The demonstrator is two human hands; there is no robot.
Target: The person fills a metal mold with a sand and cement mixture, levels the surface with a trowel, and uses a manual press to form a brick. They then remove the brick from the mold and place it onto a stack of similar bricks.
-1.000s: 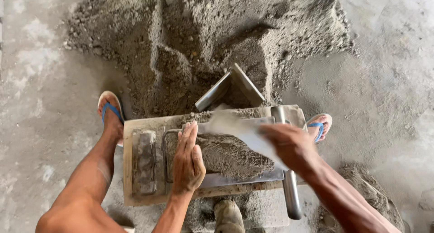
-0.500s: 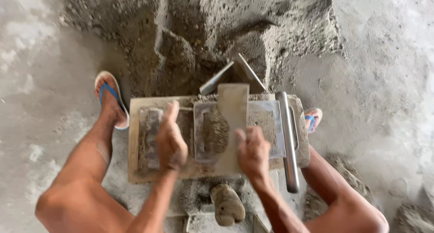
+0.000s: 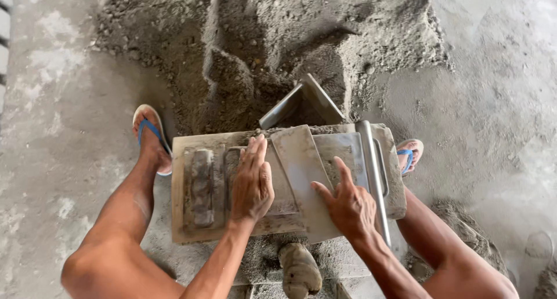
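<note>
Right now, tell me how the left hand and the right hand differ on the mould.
The left hand lies flat, fingers together, on the mould's middle; the right hand spreads its fingers on the slanted flat metal plate. The left points straight ahead; the right angles leftward. Both press palm-down.

A rough grey concrete floor (image 3: 487, 101) carries everything. A large heap of damp grey sand-cement mix (image 3: 272, 43) lies on it at the top, with a grooved cut down its middle. Just below the heap sits a mortar-caked rectangular block mould (image 3: 185, 154). Two feet in blue-strapped flip-flops, the left one (image 3: 152, 137) and the right one (image 3: 409, 154), stand on the floor at either side of the mould.
</note>
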